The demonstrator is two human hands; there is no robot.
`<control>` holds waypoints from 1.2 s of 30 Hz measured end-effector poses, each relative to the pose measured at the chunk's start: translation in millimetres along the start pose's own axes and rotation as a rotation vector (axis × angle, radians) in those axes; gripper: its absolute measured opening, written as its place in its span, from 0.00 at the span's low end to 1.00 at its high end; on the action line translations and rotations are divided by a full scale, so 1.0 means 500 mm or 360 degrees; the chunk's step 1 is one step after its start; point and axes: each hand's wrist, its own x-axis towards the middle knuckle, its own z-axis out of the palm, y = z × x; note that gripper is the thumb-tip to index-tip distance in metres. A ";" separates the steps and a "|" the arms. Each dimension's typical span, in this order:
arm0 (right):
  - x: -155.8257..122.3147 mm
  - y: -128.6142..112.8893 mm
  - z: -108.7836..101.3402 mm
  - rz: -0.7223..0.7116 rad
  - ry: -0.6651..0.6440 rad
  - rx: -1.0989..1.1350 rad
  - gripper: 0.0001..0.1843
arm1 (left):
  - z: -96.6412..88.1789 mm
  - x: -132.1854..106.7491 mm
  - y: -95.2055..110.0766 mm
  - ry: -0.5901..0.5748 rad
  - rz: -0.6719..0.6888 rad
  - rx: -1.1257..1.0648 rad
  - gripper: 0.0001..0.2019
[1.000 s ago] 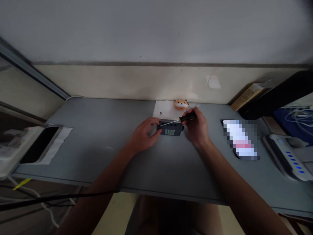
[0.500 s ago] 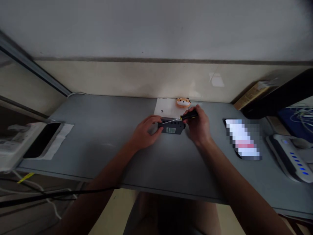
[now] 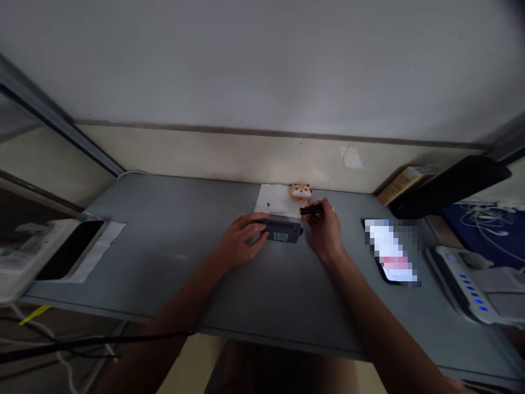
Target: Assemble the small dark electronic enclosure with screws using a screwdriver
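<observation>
A small dark grey box (image 3: 287, 232) with a row of vent slots and a pale label stands on the grey desk. My left hand (image 3: 241, 241) grips its left end between thumb and fingers. In my right hand (image 3: 325, 232) is a screwdriver (image 3: 312, 210) with a black and yellow handle, held by the fingers at the box's right side. Its thin shaft points left, lying above the box's top edge. Behind the box, a white sheet of paper (image 3: 273, 194) carries a few tiny dark bits, perhaps screws. An orange animal-faced case (image 3: 301, 192) sits at the paper's right.
A lit phone (image 3: 391, 257), partly pixelated, lies to the right, beside a white power strip (image 3: 463, 284) with blue lights. A dark phone (image 3: 71, 249) rests at the left on white paper. The wall (image 3: 205, 150) borders the desk's back. Cables (image 3: 94, 339) hang at the lower left.
The view has tilted up, so the desk appears lower. The screwdriver's shaft has gone from across the box's vented face to above its top edge. Both hands keep their holds.
</observation>
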 end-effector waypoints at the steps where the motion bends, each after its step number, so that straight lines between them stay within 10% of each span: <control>1: 0.001 0.004 -0.001 -0.0008 0.0048 -0.0045 0.22 | 0.000 0.000 0.000 0.0000 0.0021 0.0051 0.03; 14: -0.005 0.028 -0.010 -0.0140 -0.0207 -0.0453 0.28 | 0.000 -0.003 0.000 0.0046 0.0012 0.0038 0.03; 36: 0.013 -0.044 -0.016 -0.0176 0.0071 0.0090 0.14 | -0.017 0.001 -0.009 0.0106 -0.0094 -0.0008 0.05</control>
